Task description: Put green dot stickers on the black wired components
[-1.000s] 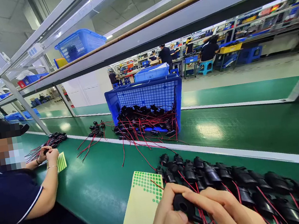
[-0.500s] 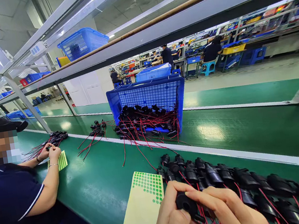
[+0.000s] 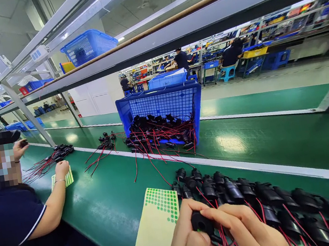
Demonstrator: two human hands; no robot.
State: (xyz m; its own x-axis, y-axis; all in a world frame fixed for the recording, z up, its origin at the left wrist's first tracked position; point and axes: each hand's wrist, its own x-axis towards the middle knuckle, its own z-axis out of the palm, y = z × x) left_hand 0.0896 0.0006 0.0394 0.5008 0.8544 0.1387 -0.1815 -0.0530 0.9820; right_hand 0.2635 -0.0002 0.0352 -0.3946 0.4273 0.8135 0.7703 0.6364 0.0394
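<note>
A round black buzzer (image 3: 201,222) with a hole in its face is held up between my two hands. My left hand (image 3: 185,238) grips it with thumb and forefinger. The fingertips of my right hand (image 3: 246,226) press on its rim and side. A speck of green shows by the left thumb, too small to make out fully. Red wires hang below the hands. To their left lies a pale yellow sheet of green dot stickers (image 3: 156,228), its lower part bare of dots. Right behind my hands, several black buzzers (image 3: 233,190) with red wires lie in rows.
A tipped blue crate (image 3: 157,92) spills wired buzzers onto the green bench (image 3: 104,215). Smaller heaps (image 3: 108,141) lie left of it. A co-worker (image 3: 8,222) sits at left beside another sticker sheet (image 3: 68,177). An overhead shelf carries a blue basket (image 3: 90,47).
My hands stay closed on the buzzer, with only a slight shift; a bit of green now shows by my thumb. The co-worker's hands have parted, one raised toward the face with a dark part.
</note>
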